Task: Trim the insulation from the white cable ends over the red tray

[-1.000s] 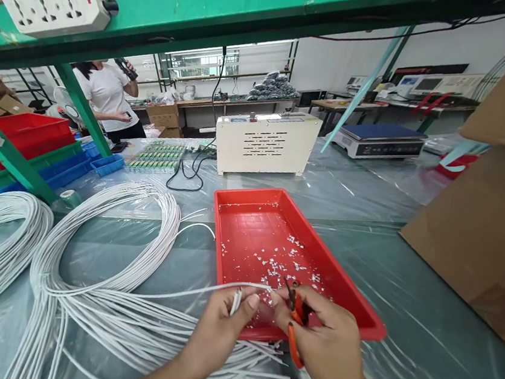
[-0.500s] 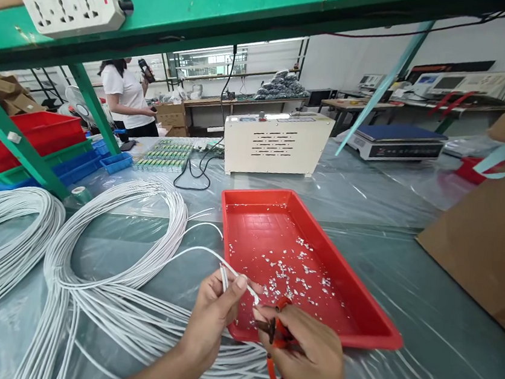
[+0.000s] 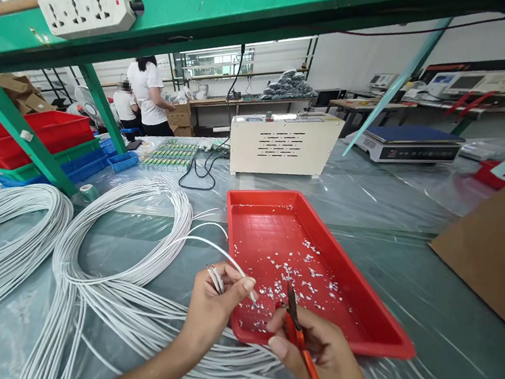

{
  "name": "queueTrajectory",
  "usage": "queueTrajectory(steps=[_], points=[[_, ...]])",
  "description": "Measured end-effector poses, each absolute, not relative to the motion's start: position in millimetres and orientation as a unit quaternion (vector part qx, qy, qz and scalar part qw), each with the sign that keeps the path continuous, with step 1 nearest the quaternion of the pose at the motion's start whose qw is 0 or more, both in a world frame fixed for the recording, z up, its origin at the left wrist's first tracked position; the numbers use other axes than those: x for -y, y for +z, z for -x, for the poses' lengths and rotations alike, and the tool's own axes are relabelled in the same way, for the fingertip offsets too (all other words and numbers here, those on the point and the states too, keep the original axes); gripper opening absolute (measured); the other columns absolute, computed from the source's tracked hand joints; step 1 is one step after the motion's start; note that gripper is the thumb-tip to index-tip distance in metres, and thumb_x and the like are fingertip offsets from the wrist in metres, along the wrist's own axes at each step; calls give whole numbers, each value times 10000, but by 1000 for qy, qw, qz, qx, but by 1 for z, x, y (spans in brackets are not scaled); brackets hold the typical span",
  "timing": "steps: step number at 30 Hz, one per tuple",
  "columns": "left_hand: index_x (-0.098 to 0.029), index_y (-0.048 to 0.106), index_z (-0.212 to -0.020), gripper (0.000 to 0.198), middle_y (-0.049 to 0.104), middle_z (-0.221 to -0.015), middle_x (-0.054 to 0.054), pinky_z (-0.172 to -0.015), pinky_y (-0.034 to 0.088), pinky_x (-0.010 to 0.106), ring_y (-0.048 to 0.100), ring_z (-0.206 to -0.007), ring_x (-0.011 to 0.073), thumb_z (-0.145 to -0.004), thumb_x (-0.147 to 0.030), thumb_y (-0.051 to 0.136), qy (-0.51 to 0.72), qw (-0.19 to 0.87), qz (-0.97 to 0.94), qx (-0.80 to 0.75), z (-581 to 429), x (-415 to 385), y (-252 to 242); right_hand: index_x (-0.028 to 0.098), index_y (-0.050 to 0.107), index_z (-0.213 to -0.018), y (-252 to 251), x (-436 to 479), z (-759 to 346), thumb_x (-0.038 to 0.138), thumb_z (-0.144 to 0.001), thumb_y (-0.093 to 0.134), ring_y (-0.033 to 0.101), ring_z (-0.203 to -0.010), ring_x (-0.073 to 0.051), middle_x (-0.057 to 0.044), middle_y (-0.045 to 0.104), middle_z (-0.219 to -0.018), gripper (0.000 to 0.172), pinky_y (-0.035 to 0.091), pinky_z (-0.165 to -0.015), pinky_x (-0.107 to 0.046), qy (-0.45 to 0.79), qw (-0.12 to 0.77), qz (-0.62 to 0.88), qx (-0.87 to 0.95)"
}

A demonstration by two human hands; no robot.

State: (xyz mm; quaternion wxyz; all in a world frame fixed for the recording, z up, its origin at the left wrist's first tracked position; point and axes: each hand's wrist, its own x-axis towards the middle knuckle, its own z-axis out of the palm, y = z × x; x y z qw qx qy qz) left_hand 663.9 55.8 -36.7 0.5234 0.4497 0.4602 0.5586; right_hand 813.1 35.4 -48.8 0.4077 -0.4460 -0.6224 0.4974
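Over the near left edge of the red tray (image 3: 237,212), my left hand (image 3: 217,298) pinches a white cable (image 3: 214,245) close to its end. A few more cable ends poke out between its fingers. To the right, my right hand (image 3: 313,351) grips cutters with orange handles (image 3: 306,360), their dark blades pointing up and away from the cable tip. Small silvery-white scraps (image 3: 286,275) lie scattered over the tray floor. The held cable arcs back to a large coil of white cable (image 3: 121,278) on the left, whose loose lengths run beneath my wrists.
A second cable coil (image 3: 4,246) lies far left, near stacked red, green and blue bins (image 3: 30,140). Behind the tray stand a cream metal box (image 3: 285,144) and a scale (image 3: 406,143). Cardboard (image 3: 491,259) borders the right. A green beam with a power strip (image 3: 88,9) crosses above.
My right hand has drawn away from the cable end, and the cutters have swung from pointing at it to pointing upward. A person in the background has turned and shifted right.
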Motion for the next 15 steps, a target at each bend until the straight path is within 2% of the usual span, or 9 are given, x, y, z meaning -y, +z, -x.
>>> queueTrajectory(steps=[3, 7, 15], points=[[-125, 556, -611, 176, 635, -552, 11, -555, 426, 195, 565, -540, 108, -686, -250, 654, 547, 518, -460, -470, -664, -55, -38, 165, 583, -694, -51, -35, -810, 309, -661, 633, 499, -522, -121, 14, 546, -572, 156, 408, -499, -202, 461, 430, 483, 608], [-121, 594, -635, 147, 665, -608, 35, -601, 446, 222, 591, -582, 132, -682, -247, 653, 541, 514, -474, -468, -667, -53, -40, 157, 588, -731, -56, -38, -811, 321, -734, 564, 523, -551, -131, -4, 577, -613, 166, 423, -508, -203, 451, 433, 486, 611], [-114, 619, -630, 159, 663, -617, 51, -522, 412, 206, 555, -557, 128, -651, -263, 668, 536, 474, -488, -499, -670, -47, -43, 157, 569, -697, -60, -40, -810, 213, -709, 560, 509, -516, -117, 11, 568, -584, 58, 418, -500, -200, 344, 474, 486, 649]])
